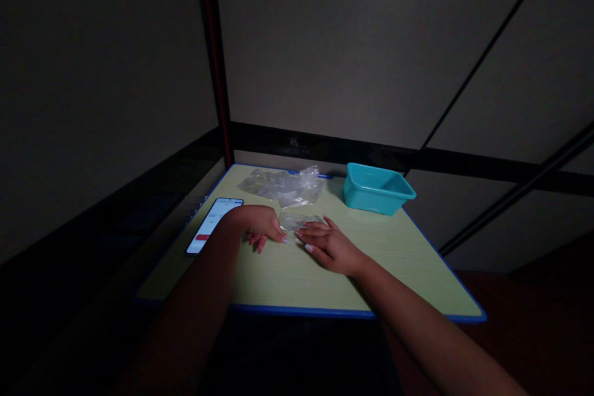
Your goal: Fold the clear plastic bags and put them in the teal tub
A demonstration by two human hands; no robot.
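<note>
A small clear plastic bag (297, 221) lies on the table between my hands. At its left corner is my left hand (260, 223), wrist bent and fingers curled, with the thumb side pinched at the plastic's edge; the exact grip is partly hidden. My right hand (329, 246) rests palm down with its fingers stretched out and a little apart, the fingertips on the near right part of the bag. Just beyond lies a larger crumpled sheet or pile of clear plastic (288, 185), which neither hand touches.
A phone (213, 223) with a lit timer screen lies at the left, partly behind my left forearm. At the back right stands a turquoise plastic basket (375, 198). The pale table (297, 284) has a blue edge, with wall panels (325, 43) close behind.
</note>
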